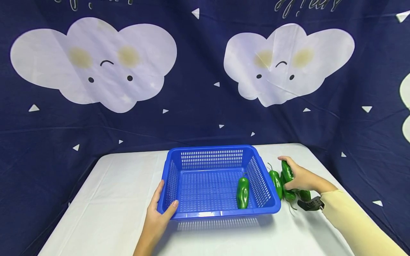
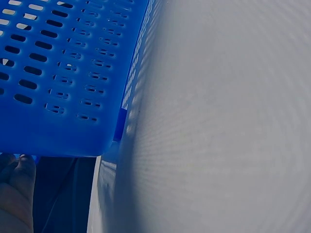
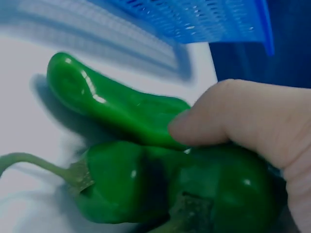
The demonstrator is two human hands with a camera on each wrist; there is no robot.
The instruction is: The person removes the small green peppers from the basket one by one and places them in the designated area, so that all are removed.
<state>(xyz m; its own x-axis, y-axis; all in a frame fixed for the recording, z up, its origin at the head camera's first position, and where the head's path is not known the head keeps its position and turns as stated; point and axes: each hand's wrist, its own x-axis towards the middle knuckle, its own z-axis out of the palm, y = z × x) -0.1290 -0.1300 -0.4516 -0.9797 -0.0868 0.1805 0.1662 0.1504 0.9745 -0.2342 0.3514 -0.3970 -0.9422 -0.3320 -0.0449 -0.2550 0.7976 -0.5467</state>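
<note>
A blue plastic basket (image 1: 208,185) with slotted walls is on the white table, and one green pepper (image 1: 242,193) lies inside near its right wall. My left hand (image 1: 155,215) grips the basket's front left corner, thumb over the rim and fingers along the outer wall. To the right of the basket, my right hand (image 1: 300,177) holds a green pepper (image 1: 287,170) between thumb and fingers, above a small pile. Several more green peppers (image 1: 276,183) lie around and under that hand, partly hidden by it. A curved stem (image 3: 36,162) shows in the right wrist view.
The white tablecloth (image 1: 121,192) extends to the left of the basket and in front of it. Behind the table hangs a dark blue cloth (image 1: 198,121) with cloud prints. A black band (image 1: 312,204) sits on the right wrist, below a pale yellow sleeve (image 1: 355,222).
</note>
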